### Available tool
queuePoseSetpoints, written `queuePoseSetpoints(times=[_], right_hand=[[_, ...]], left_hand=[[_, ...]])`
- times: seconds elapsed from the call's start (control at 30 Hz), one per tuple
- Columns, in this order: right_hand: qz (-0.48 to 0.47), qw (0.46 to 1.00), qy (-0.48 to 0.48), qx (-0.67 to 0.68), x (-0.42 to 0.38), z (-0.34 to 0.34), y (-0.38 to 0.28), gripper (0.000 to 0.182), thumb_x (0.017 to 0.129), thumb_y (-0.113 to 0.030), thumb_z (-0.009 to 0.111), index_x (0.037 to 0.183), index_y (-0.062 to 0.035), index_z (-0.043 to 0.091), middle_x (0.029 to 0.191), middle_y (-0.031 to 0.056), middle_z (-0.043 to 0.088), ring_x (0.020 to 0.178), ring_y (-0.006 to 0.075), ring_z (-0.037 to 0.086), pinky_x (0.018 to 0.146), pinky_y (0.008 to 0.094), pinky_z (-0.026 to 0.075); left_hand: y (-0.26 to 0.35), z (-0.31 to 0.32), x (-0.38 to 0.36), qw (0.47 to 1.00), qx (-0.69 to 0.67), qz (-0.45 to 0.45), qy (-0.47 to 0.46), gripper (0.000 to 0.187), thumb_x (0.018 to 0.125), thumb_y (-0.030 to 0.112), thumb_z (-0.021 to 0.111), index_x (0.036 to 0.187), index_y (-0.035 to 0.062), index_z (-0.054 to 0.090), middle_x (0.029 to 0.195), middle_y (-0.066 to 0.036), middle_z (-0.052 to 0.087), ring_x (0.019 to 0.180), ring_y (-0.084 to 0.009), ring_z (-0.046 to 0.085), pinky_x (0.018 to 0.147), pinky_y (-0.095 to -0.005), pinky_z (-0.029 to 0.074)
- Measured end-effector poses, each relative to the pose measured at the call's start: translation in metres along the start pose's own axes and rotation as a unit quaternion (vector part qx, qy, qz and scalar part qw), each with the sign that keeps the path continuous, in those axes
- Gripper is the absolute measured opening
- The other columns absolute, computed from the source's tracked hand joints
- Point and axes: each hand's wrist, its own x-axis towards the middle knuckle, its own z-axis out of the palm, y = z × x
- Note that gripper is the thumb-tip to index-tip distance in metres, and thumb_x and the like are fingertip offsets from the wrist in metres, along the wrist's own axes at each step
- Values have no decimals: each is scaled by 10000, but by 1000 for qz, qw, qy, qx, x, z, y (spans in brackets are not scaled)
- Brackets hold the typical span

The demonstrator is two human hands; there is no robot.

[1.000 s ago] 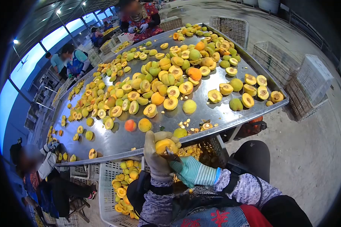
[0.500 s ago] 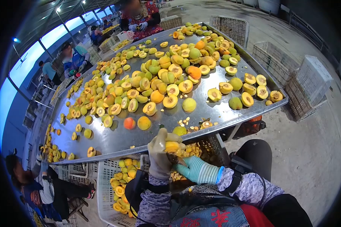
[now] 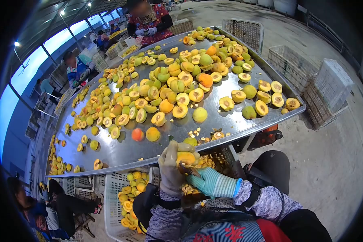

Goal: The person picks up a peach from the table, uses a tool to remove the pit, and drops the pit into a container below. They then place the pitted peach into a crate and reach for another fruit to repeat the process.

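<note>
My left hand (image 3: 170, 167), in a pale, wet-looking glove, is closed around a yellow peach half (image 3: 185, 157) just past the table's near edge. My right hand (image 3: 207, 181) wears a teal striped glove and is wrapped round a small tool with a dark tip (image 3: 185, 168). That tip meets the lower side of the peach half; the tool's handle is hidden in my fingers. Beneath both hands, a dark crate (image 3: 232, 159) contains yellowish pits and scraps. To their left, a white crate (image 3: 110, 201) holds peach halves.
Many whole and halved peaches (image 3: 177, 86) are spread over the tilted metal table (image 3: 121, 151). Loose pits (image 3: 194, 132) lie near its front edge. Crates (image 3: 326, 88) stand at the right. A co-worker (image 3: 40, 205) sits at the lower left; another person (image 3: 149, 24) is across the table.
The peach half has turned in my left hand, and the dark tool tip shows more plainly against it. Both hands have shifted slightly. The co-worker at lower left has leaned lower.
</note>
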Motion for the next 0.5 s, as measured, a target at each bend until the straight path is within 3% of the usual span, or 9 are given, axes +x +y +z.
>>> queuePoseSetpoints(times=[0.07, 0.17, 0.2, 0.23, 0.27, 0.3, 0.37, 0.47, 0.5], right_hand=[[20, 999, 17, -44, 0, -1, -1, 446, 994, -398, 500, 1018, 21, 650, 785, 223, 672, 748, 369, 674, 705, 444, 539], [-11, 1000, 19, -3, 7, 7, 5, 425, 998, -383, 488, 1008, 14, 640, 763, 228, 656, 723, 392, 660, 684, 455, 541], [-11, 1000, 20, -2, 3, 4, -3, 425, 998, -383, 488, 1008, 14, 640, 763, 228, 656, 723, 392, 660, 684, 455, 541], [54, 997, -25, 45, -3, -1, -19, 417, 1000, -370, 479, 1011, 22, 623, 750, 225, 645, 723, 403, 655, 668, 461, 537], [118, 986, -71, 92, -6, -4, -28, 410, 1002, -356, 471, 1014, 30, 606, 737, 223, 634, 723, 415, 650, 652, 468, 533], [117, 987, -70, 91, -7, -4, -28, 410, 1002, -356, 471, 1014, 30, 606, 737, 223, 634, 723, 415, 650, 652, 468, 533], [-27, 999, -35, -16, -11, -5, -21, 372, 1005, -355, 446, 1030, -15, 593, 715, 219, 608, 679, 420, 638, 601, 479, 518], [35, 995, -33, -93, -11, -10, -24, 293, 998, -363, 445, 1034, -131, 620, 742, 237, 624, 693, 425, 638, 581, 503, 492], [6, 995, -11, -103, -5, -7, -11, 307, 996, -366, 448, 1014, -123, 635, 747, 242, 631, 710, 421, 643, 587, 509, 491]], left_hand=[[4, 1, 3, 997, 67, 17, -37, 516, 1027, 441, 378, 1007, -32, 583, 883, -162, 659, 781, -251, 686, 685, -337, 582], [0, 13, 0, 987, 148, 47, 30, 520, 1032, 439, 362, 1010, -33, 578, 870, -153, 653, 738, -245, 685, 639, -315, 581], [-4, 15, 1, 997, -5, -11, 72, 516, 1036, 434, 353, 1012, -31, 575, 865, -145, 654, 739, -246, 688, 642, -318, 583], [-6, 16, 1, 979, -157, -68, 112, 511, 1040, 428, 343, 1015, -28, 573, 861, -137, 655, 741, -246, 691, 645, -321, 585], [-6, 15, 1, 979, -156, -68, 111, 511, 1040, 428, 343, 1015, -28, 573, 861, -137, 655, 741, -246, 691, 645, -321, 585], [-6, 13, 1, 980, -155, -75, 98, 517, 1043, 434, 334, 1017, -23, 574, 879, -144, 659, 747, -249, 690, 638, -323, 585], [-14, 10, -4, 981, -154, -80, 88, 522, 1045, 439, 324, 1020, -18, 575, 896, -150, 663, 754, -251, 690, 631, -325, 584], [-14, 10, -7, 982, -159, -56, 88, 564, 1046, 478, 305, 1035, -19, 574, 968, -190, 667, 800, -281, 694, 682, -343, 585], [-10, 17, -10, 983, -148, -46, 103, 578, 1048, 486, 298, 1049, -22, 575, 991, -192, 670, 828, -286, 696, 714, -345, 584]])
